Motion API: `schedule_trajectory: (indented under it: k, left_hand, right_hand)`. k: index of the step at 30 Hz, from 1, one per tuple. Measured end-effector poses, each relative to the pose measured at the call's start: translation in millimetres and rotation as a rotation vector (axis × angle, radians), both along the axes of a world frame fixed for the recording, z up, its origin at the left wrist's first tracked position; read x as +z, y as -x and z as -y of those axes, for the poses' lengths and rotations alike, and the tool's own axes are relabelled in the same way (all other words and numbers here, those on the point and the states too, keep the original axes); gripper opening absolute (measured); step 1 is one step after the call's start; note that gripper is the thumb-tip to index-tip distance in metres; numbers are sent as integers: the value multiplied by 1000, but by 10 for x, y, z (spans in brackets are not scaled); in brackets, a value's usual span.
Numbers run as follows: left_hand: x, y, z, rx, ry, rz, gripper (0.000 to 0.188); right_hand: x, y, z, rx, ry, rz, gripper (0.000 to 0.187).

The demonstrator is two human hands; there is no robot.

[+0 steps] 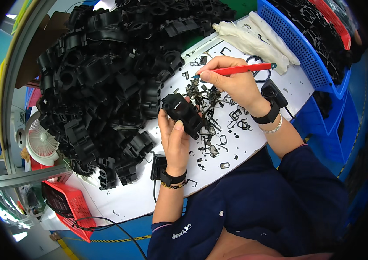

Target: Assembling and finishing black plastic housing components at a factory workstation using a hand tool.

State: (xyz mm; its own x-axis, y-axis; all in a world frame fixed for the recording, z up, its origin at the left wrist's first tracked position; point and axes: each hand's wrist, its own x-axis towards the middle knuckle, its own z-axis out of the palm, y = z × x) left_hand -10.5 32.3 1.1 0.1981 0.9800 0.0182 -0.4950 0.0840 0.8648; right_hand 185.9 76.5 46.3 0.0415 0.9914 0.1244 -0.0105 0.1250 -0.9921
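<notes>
Between the fingers and thumb of my left hand (pixel 176 138) is a black moulded plastic part (pixel 181 113), held tilted above the white table. My right hand (pixel 232 82) is closed around a red-handled hand tool (pixel 249 69), slim like a trimming knife. Its dark tip points left, a little above and apart from the part; the tip is too small to make out fully. Under and beside both hands lie many small black plastic scraps (pixel 212 125), some of them loop-shaped. A large heap of similar black plastic parts (pixel 101 78) rises on the left, close to my left hand.
A white cloth (pixel 257 39) lies at the table's far right, beside a blue perforated crate (pixel 301 43) of black pieces. A red basket (pixel 73 203) sits at the lower left, near a small white fan (pixel 42 138). Black cabled devices (pixel 274 93) rest on the table (pixel 127 201).
</notes>
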Motion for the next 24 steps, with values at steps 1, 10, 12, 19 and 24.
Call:
schedule_trajectory:
  k: [1, 10, 12, 19, 24]
  left_hand:
    - [-41, 22, -4, 24, -16, -80, 57]
    - [35, 86, 8, -93, 113, 157, 42]
    - [90, 69, 11, -106, 128, 131, 42]
    - [98, 25, 35, -117, 46, -32, 50]
    - [78, 13, 27, -125, 32, 3, 53]
  right_hand:
    - [22, 5, 11, 25, 2, 23, 19]
    - [-188, 48, -56, 255, -230, -181, 11]
    - [-182, 73, -52, 268, -205, -183, 10]
    - [-129, 151, 18, 218, -76, -75, 16]
    - [-300, 154, -18, 169, -472, 266, 24]
